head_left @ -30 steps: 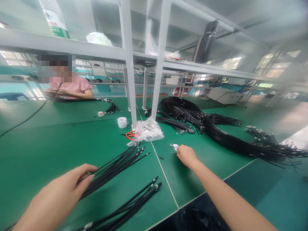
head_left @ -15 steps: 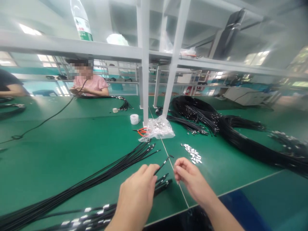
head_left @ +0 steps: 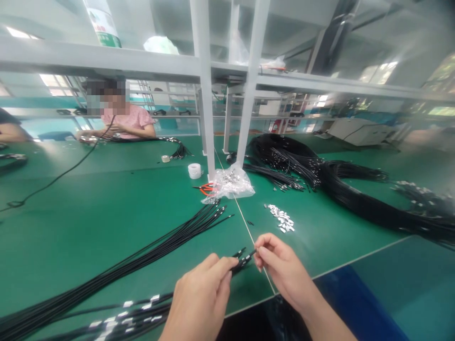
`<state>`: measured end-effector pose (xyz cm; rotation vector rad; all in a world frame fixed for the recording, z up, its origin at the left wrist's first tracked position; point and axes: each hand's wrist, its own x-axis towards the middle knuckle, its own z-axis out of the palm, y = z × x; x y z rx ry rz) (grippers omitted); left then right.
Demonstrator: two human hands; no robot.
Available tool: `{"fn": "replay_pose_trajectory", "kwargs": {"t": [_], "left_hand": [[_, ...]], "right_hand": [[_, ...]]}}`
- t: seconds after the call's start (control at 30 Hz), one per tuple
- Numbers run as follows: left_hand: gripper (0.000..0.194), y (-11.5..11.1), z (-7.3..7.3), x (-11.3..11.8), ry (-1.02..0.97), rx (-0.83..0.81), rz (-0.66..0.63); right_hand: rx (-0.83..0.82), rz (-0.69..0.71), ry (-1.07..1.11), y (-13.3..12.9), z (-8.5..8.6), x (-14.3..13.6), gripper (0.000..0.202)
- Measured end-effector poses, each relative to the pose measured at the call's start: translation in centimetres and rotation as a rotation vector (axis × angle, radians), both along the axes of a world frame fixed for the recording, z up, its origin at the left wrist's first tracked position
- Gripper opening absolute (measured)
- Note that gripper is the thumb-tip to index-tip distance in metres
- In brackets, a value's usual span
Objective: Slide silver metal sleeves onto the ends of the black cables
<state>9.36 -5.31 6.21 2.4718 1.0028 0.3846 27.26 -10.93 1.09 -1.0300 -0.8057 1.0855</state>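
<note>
My left hand (head_left: 204,291) is closed on a black cable (head_left: 245,259) near its end, above the front of the green table. Thumb and fingertips of my right hand (head_left: 280,265) pinch the tip of that cable. Other cable ends lie just beside my left fingers. A bundle of black cables (head_left: 142,258) runs from the lower left toward the middle, and cables with white tags (head_left: 128,315) pass by my left wrist. Beyond my right hand lies a pile of small silvery-white pieces (head_left: 281,219), with a tiny black piece (head_left: 250,222) to its left.
A clear plastic bag of small parts (head_left: 232,182) rests by the shelf posts, beside orange-handled pliers (head_left: 206,189) and a white roll (head_left: 194,171). Large black cable coils (head_left: 341,199) lie at right. A person in pink (head_left: 131,121) sits across the table.
My right fingers have closed on the cable tip, where they were apart from it before. The cable end has dropped lower. The view has shifted slightly, and the person across has moved their hands.
</note>
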Motion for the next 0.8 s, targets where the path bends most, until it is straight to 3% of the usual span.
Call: {"fn": "replay_pose_trajectory", "kwargs": {"t": [0.13,0.3,0.4,0.63,0.8], "left_hand": [[0.032,0.1,0.3,-0.1,0.034,-0.025,0.01],[0.033,0.3,0.5,-0.4,0.064,-0.063,-0.022],[0.033,0.5,0.4,-0.3,0.071,-0.063,-0.011],[0.023,1.5,0.6,-0.6,-0.109,-0.254,-0.081],[0.022,1.5,0.8,-0.8,-0.122,-0.241,-0.034]], "right_hand": [[-0.041,-0.001,-0.196,-0.2,0.1,0.2,0.007],[-0.056,0.068,-0.134,-0.1,0.6,0.2,0.005],[-0.083,0.07,-0.218,-0.2,1.0,0.0,0.006],[-0.114,0.147,-0.095,-0.1,1.3,-0.4,0.009],[-0.111,0.118,-0.199,0.2,1.4,-1.0,0.009]]}}
